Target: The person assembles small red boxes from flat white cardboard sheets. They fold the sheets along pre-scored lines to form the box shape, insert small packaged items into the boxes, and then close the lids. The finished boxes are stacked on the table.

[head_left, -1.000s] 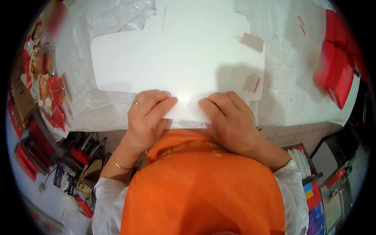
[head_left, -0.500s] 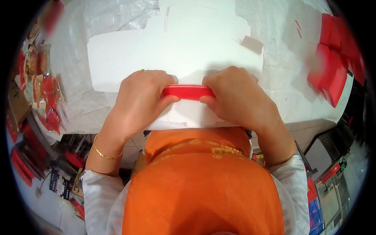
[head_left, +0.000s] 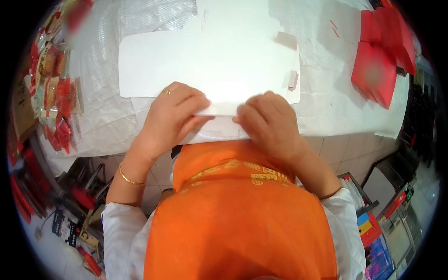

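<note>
left hand [head_left: 175, 116] and right hand [head_left: 273, 122] at a white card sheet [head_left: 205, 63], upper centre of the frame
fingers [head_left: 199, 101] of both grip its near flap [head_left: 223, 109] over the desk [head_left: 326, 88]; even pressure from both sides should give the straightest crease.

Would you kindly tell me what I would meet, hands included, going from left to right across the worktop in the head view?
Clear plastic packets with red markings → the person's bare left hand → the bare right hand → two thin red strips → red box-shaped items.
</note>
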Tool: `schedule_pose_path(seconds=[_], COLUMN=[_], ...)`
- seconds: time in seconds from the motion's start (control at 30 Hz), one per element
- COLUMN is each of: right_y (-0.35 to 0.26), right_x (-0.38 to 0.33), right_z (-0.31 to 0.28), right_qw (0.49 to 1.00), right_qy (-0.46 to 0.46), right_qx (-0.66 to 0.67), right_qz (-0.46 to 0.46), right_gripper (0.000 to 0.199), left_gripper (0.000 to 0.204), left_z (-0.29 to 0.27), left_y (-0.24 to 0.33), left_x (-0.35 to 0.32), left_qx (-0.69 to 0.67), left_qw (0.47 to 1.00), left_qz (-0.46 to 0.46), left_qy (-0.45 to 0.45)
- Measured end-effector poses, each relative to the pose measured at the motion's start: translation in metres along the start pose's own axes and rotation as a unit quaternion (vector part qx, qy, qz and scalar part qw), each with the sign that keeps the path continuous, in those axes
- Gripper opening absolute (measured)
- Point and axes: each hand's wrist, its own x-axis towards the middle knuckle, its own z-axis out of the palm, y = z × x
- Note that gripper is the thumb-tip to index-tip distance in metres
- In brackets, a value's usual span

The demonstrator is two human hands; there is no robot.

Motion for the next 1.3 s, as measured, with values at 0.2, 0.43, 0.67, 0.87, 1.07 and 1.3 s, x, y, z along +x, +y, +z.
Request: schedule_pose_path(seconds=[0.2,0.43,0.67,0.87,1.07,1.3], right_y=[-0.007,-0.004,-0.004,-0.003,-0.008,-0.012], right_x=[-0.027,-0.036,-0.035,-0.032,-0.018,0.012], right_z=[0.022,0.029,0.028,0.026,0.021,0.001], right_qw=[0.995,0.995,0.997,0.999,0.995,0.965], right_qy=[0.065,0.071,0.06,0.037,-0.035,-0.148], right_qx=[-0.068,-0.047,-0.023,0.017,0.047,0.078], right_qz=[-0.036,-0.056,-0.046,-0.017,0.079,0.201], right_gripper=[0.02,0.027,0.027,0.025,0.016,0.019], left_gripper=[0.036,0.031,0.031,0.03,0.016,0.016], left_z=[0.021,0.034,0.034,0.029,0.02,0.012], left_y=[-0.004,-0.004,-0.006,-0.002,0.008,0.018], left_x=[-0.023,-0.032,-0.033,-0.029,-0.013,0.004], left_qx=[0.089,0.087,0.091,0.07,0.02,-0.021], left_qw=[0.986,0.974,0.974,0.984,0.999,0.993], left_qz=[0.109,0.169,0.182,0.148,0.023,-0.11], left_qy=[0.085,0.124,0.102,0.073,0.028,-0.036])
